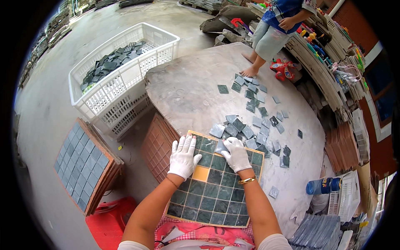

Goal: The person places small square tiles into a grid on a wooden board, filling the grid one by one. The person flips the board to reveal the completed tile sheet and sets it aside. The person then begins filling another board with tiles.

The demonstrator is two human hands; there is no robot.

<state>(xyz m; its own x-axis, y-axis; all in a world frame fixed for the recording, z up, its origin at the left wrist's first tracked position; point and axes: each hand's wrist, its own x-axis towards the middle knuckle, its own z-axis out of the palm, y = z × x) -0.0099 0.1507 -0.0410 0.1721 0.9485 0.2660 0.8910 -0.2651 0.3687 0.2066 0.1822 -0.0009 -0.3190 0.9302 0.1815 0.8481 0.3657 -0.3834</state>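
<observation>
Tile (219, 147) lies left of the right grip (237, 154), touching it.

Soft, bright daylight pales the floor (166, 16) out toward eleven o'clock, shadows gentle, straight lines bending toward the rim.

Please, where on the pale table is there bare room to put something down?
The widest bare patch of the table lies between the white crate and the loose tiles. Another lies between the tiled panel and the blue bottle, with one tile on it. It is crowded just beyond the panel, where tiles overlap near the right hand.
</observation>
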